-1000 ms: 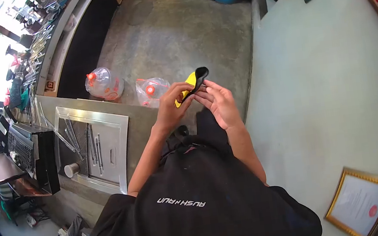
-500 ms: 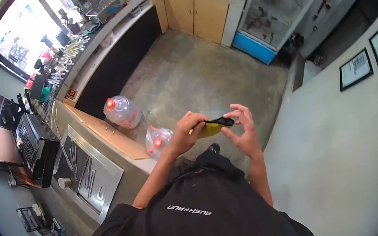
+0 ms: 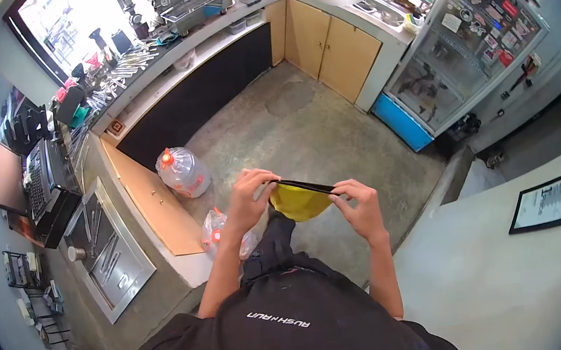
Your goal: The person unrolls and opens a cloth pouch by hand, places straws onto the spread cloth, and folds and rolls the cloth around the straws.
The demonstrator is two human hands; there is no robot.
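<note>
Left hand (image 3: 251,199) and right hand (image 3: 359,210) moved wider apart, arms (image 3: 382,271) forward, both pinching black-edged yellow cloth (image 3: 300,203)

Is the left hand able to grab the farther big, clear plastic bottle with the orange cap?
Probably not: the left hand is pinching one end of the black-edged, yellow fabric-looking piece, and the bottle stands on the grey floor, likely too low without bending.
</note>
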